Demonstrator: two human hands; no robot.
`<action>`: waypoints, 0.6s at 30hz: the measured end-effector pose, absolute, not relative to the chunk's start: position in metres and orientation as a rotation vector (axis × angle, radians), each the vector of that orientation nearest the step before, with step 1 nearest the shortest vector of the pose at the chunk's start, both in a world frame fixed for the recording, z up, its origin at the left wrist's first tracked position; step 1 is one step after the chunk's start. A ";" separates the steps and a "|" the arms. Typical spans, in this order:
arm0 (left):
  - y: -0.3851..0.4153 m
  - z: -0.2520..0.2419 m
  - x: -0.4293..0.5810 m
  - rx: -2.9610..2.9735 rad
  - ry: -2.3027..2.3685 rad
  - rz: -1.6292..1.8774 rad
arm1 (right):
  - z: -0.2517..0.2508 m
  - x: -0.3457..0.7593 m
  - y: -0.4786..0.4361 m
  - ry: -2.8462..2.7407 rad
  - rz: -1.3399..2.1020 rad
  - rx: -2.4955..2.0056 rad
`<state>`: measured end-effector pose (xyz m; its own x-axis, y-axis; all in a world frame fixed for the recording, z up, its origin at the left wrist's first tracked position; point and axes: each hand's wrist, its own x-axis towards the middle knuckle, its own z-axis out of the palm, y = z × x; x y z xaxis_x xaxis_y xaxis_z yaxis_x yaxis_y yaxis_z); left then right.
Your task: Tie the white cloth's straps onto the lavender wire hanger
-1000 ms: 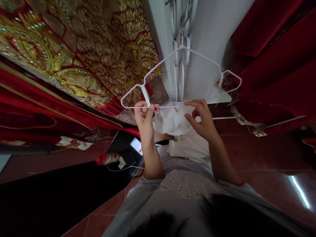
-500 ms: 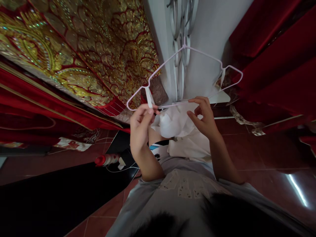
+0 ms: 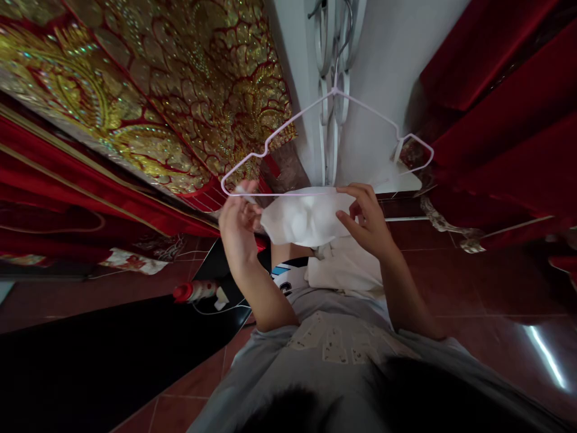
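A pale pink hanger point(image 3: 297, 118) hangs in front of me, its hook up at the white metal scrollwork. Below and behind its bottom bar is a sheer white garment point(image 3: 311, 219) with rounded, cup-like shapes. One white strap point(image 3: 398, 150) of it loops over the hanger's right notch. My left hand point(image 3: 241, 222) is at the hanger's lower left end, fingers bent around a white strap; they are partly blurred. With thumb and index apart, my right hand point(image 3: 367, 222) has its index fingertip at the bottom bar, beside the garment's edge.
Gold-sequined red garments point(image 3: 180, 90) hang at the left, and dark red cloth point(image 3: 505, 132) at the right. A black table point(image 3: 135, 355) carries a red-capped bottle point(image 3: 193, 291) and a white cable. Pale cloth point(image 3: 347, 267) lies over my lap.
The left strap has come off the hanger's left notch. My left hand has moved left and slightly up, and the white garment is spread wider. The hanger has shifted slightly left.
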<state>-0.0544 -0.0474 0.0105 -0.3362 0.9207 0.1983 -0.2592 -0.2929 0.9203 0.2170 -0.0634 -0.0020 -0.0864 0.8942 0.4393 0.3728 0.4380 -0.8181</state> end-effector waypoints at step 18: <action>-0.047 0.027 0.014 0.990 0.921 1.729 | -0.015 0.261 -0.050 -1.243 0.611 -1.330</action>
<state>0.0143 -0.0469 0.0267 -0.2623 0.9390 0.2226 -0.3397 -0.3058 0.8894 0.2609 -0.0499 -0.0153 0.3016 0.9007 0.3126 0.3027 0.2204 -0.9272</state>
